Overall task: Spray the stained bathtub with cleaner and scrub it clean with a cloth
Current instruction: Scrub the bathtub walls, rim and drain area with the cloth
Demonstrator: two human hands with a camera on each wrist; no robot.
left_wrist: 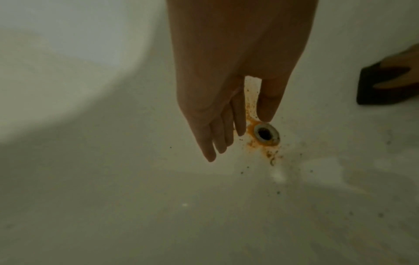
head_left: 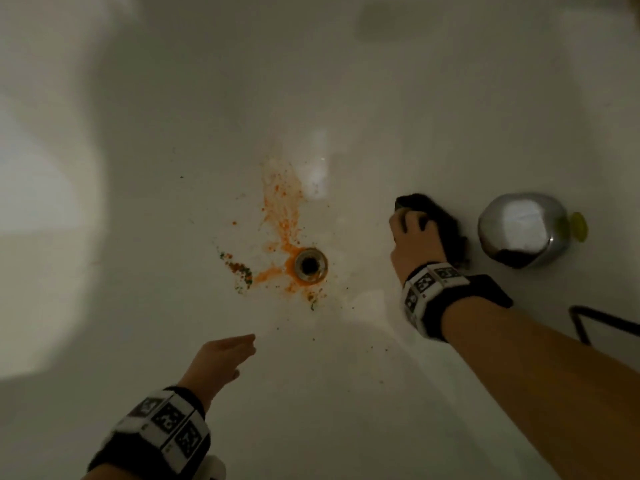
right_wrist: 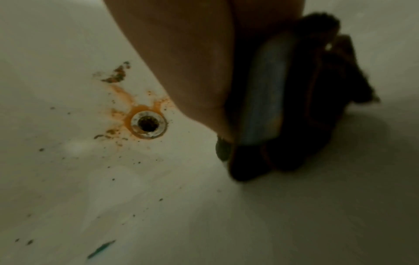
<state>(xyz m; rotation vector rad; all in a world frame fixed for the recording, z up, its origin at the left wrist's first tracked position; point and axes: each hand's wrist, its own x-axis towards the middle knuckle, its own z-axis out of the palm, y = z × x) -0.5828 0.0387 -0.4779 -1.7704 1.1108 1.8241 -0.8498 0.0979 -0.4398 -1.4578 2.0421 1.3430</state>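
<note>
- I look down into a white bathtub (head_left: pixel 381 98); its glossy enamel curves smoothly up at the sides, dim and grey in the shadows
- a round metal drain (head_left: pixel 310 265) sits in the tub floor; a ring of orange stain (head_left: pixel 282 220) rims it and streaks away in a ragged splash; dark gritty specks and a greenish-brown crumbly patch (head_left: pixel 239 270) are scattered beside it
- my right hand (head_left: pixel 414 242) is off to the right of the drain, well apart from the stain; its fingers (head_left: pixel 412 221) are curled over a dark, fuzzy cloth (head_left: pixel 446 233) bunched against the tub wall; in the right wrist view the cloth looks thick and folded, with a frayed edge, and a smooth pale-blue strip shows between palm and fabric; what that strip is I cannot tell
- my left hand (head_left: pixel 221 356) hovers above the tub floor, near the drain; its fingers (left_wrist: pixel 217 136) are straight and close together, thumb slightly apart, grasping nothing
- a shiny, rounded chrome fitting (head_left: pixel 523 230) sits just right of the cloth; a yellow-green bit (head_left: pixel 580 226) peeks from behind it
- a thin black cord (head_left: pixel 595 320) loops at the right edge
</note>
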